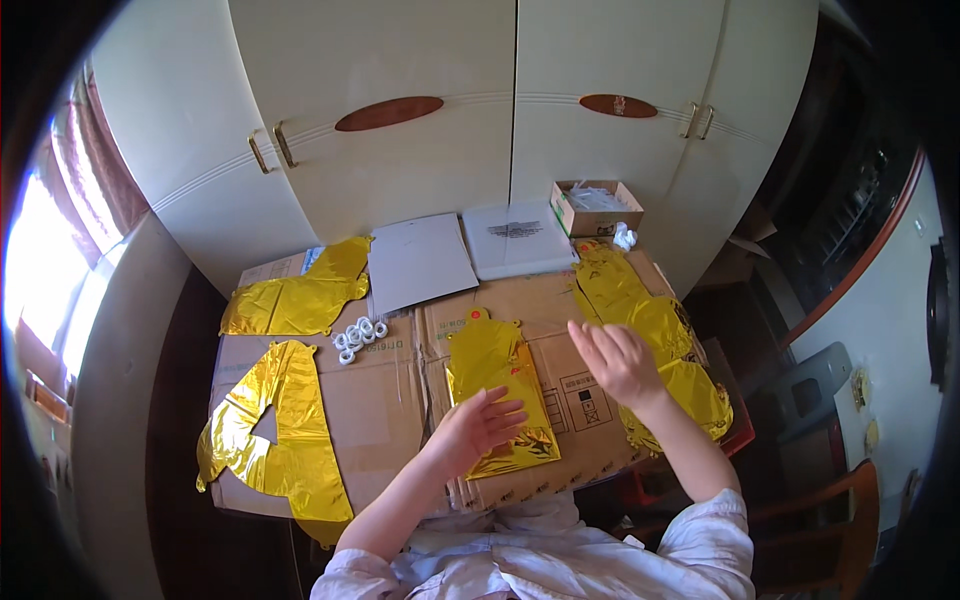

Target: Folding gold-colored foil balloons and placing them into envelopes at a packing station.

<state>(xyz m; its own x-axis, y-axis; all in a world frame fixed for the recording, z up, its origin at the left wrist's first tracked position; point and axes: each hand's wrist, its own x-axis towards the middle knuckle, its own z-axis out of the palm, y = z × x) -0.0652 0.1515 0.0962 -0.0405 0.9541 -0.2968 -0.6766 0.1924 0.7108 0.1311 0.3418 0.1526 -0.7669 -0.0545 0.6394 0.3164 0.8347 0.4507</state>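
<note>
Nearest the camera, the pale shirt (pixel 520 560) is filling the lower edge, and both bare forearms are angling up and inward from its rolled sleeves. The hands are standing apart from each other. The left hand (pixel 482 430) is holding itself open, fingers extended, no object visible in it, over the near half of the folded gold foil piece (pixel 500 362); from here I cannot tell whether it is touching. The right hand (pixel 615 362) is hanging farther out and to the right, fingers curling toward the thumb; whether they are gripping anything small, I cannot tell.

Key relation, as I judge it: the piece is lying flat on the cardboard (pixel 385 400), its long axis running away from the person, the far end leaning slightly left. The left hand is sitting nearer, overlapping it in view; the right is standing off its right side, so reaching the foil would call for a leftward move.

Farther out, a second gold foil stretch (pixel 645 312) is lying beyond the right hand, and white rolls (pixel 358 338) are clustering left of the central piece's far end. At the back, a grey board (pixel 422 262) is lying before the cabinet (pixel 390 60).
</note>
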